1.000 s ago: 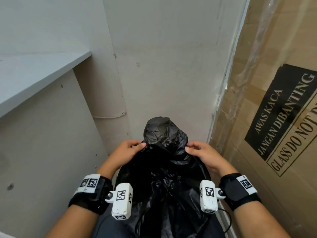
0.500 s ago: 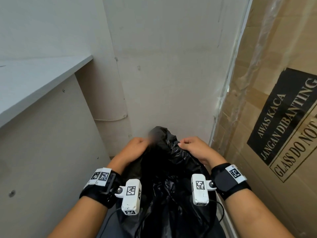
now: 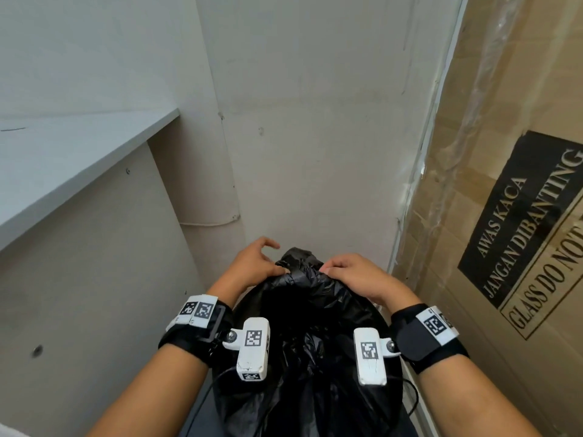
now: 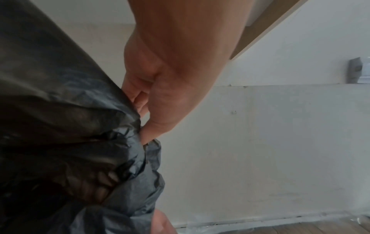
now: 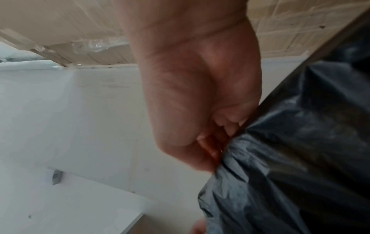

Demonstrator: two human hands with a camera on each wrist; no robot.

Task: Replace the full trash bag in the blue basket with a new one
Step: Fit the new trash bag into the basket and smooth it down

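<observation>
Both hands' grip [image 3: 307,270] on trash bag [image 3: 310,335], white walls [image 3: 309,127]

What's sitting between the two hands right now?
Only the bunched neck of the black trash bag, pinched by left hand and right hand; head view shows it.

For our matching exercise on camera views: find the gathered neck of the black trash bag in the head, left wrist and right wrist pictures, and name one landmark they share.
Head: the gathered neck of the black trash bag sits low centre, between the left hand and right hand.
Left wrist: lower centre, under the thumb.
Right wrist: lower centre-right, below the fingers.
Shared landmark: the pale wall.
</observation>
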